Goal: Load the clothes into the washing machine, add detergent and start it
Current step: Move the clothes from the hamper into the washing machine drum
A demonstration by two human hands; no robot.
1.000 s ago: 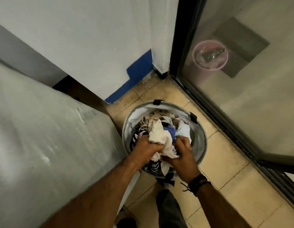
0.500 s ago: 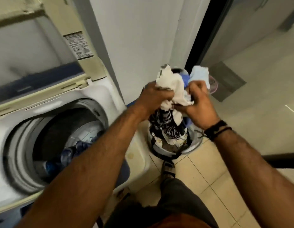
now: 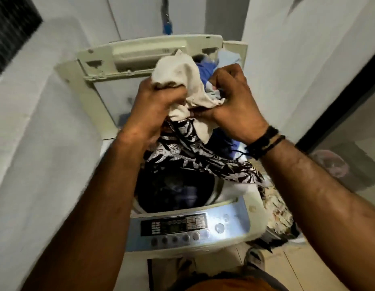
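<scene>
Over the drum: clothes [image 3: 195,127] bunched in both hands, patterned tail trailing over the washer [image 3: 234,198] rim
Left hand [image 3: 153,110]: fingers curled, gripping clothes
Right hand [image 3: 234,106]: same
Drum [image 3: 174,190]: lid up, some laundry inside
Left: drop load, detergent, start

You stand on a floor [image 3: 304,267] of beige tiles with thin dark joints. Directly on it stands the washing machine [image 3: 252,208], close in front of you, between the pale walls. Just right of the machine, a basket [image 3: 281,223] rests on the tiles, filled with patterned cloth. Your foot [image 3: 253,259] is on the floor beside it. Further right, behind the glass door, a pink bucket [image 3: 331,166] sits on the ground.
</scene>
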